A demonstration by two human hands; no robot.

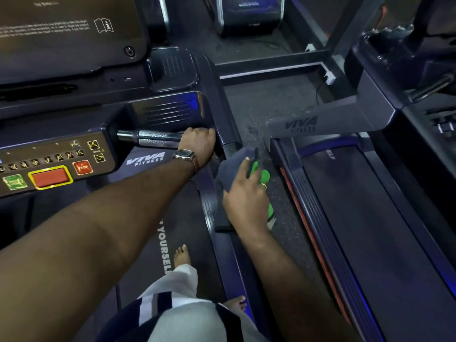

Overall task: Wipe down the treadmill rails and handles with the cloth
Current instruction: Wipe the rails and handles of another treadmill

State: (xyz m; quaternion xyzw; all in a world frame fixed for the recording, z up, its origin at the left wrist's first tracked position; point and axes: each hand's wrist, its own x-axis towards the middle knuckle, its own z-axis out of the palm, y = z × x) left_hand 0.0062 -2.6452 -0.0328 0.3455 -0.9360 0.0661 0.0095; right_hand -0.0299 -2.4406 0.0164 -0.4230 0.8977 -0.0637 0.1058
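Note:
I stand on a dark treadmill. My left hand (pixel 198 146), a watch on its wrist, grips the right end of the chrome front handle (pixel 153 139) below the console. To its right, my right hand (pixel 246 199) holds a grey cloth (pixel 233 166) against the dark side handrail (pixel 223 222), index finger stretched over the cloth. The same hand also holds a bright green object (pixel 262 176) under its fingers; what it is stays unclear. Most of the handrail under the cloth and hand is hidden.
The control panel (pixel 49 169) with red and green buttons sits at the left under the screen (pixel 69 33). My bare feet stand on the belt (pixel 148 243). A second treadmill (pixel 370 206) runs alongside on the right, with a strip of floor (pixel 256 114) between.

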